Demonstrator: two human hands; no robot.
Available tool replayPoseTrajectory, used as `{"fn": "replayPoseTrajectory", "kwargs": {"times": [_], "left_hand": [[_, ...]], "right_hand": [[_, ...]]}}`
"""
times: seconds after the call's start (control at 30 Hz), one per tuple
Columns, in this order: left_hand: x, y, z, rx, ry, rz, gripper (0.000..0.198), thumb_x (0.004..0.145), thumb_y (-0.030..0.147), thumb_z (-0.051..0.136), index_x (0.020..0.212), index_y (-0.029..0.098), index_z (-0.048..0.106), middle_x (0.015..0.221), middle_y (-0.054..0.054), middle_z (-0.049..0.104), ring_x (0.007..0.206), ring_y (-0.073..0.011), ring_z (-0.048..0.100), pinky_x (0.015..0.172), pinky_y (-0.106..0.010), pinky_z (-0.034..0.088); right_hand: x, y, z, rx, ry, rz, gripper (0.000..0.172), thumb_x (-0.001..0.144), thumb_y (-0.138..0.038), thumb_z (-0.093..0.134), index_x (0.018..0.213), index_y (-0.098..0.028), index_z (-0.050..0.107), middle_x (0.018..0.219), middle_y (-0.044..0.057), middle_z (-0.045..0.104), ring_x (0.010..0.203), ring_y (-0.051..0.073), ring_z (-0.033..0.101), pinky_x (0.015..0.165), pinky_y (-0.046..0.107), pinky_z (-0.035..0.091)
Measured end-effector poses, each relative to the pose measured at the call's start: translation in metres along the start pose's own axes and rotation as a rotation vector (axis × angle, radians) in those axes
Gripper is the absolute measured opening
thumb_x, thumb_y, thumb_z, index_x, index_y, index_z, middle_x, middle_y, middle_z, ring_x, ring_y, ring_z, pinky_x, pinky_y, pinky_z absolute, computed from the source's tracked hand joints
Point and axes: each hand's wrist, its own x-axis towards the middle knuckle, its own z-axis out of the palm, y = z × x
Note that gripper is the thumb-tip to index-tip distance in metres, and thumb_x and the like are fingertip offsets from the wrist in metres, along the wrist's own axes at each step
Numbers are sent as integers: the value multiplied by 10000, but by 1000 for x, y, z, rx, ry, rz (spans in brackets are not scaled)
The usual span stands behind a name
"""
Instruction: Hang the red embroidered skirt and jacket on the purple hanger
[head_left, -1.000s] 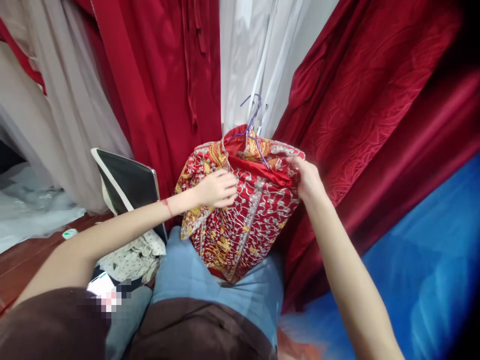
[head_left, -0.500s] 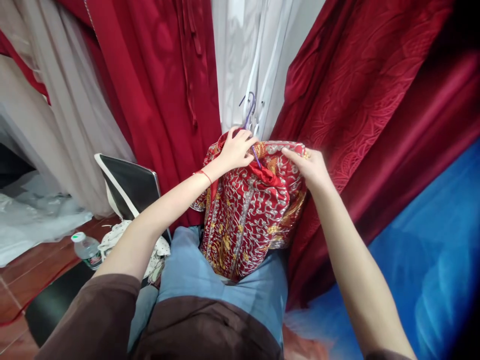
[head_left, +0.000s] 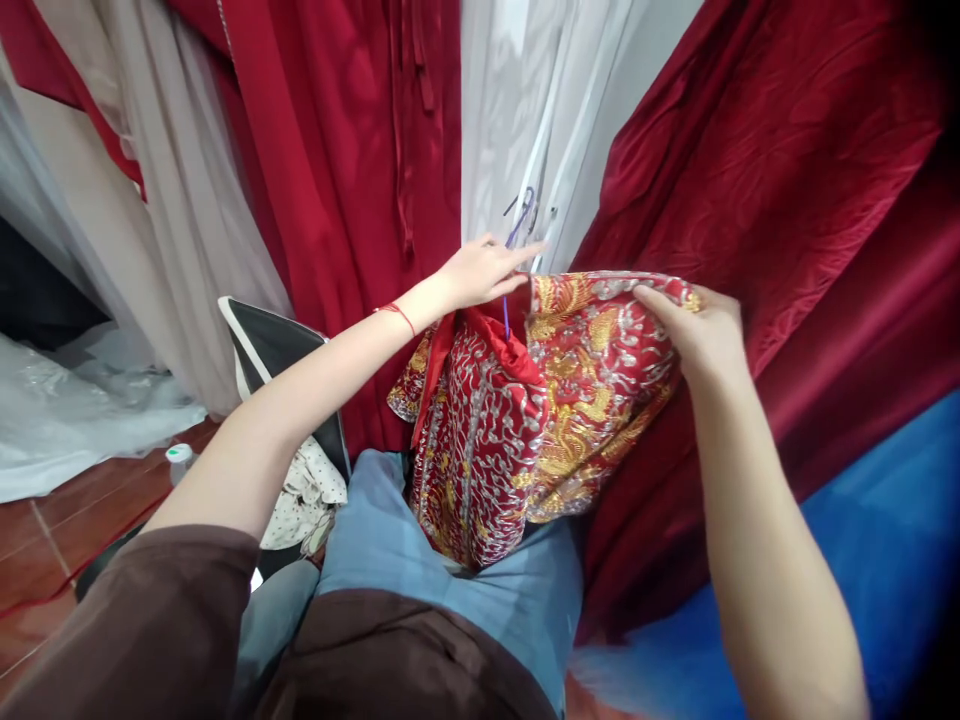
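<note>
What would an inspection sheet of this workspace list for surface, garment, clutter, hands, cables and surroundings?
Surface: brown tiled floor; blue trousers beneath the jacket.
Job's things: red jacket, gold and silver embroidery; purple hanger at its collar.
Clutter: bottle, partly hidden; spotted cloth.
Hands: right hand grips the jacket's upper edge; left hand beside the hanger, grip unclear.
Cables: none certain; thin red strand on floor.
Surroundings: hanging red fabric, white fabric.

Garment over lap; drapes behind, bottle left.
</note>
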Motion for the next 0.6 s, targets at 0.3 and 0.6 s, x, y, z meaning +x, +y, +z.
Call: {"fn": "replayPoseTrajectory", "kwargs": {"times": [0.3,0.6], "left_hand": [[43,29,4,7,-135,-189,462,850,120,502,1288,105,647,999,-171,716,1017,-307,636,959,-450,363],[41,54,20,-141,-131,-317,362,831,102,458,1030,85,760,1059,-208,718,1010,-334,643,822,-429,418]], "right_hand": [[-12,-7,-19,-330,62,-147,320,724,-443,789,888,-168,791,733,27,694,571,127,522,569,278,405],[-16,16,2,-887,231,-128,285,767,-386,783,836,-181,598,801,85,640,715,213,541,760,362,463]]}}
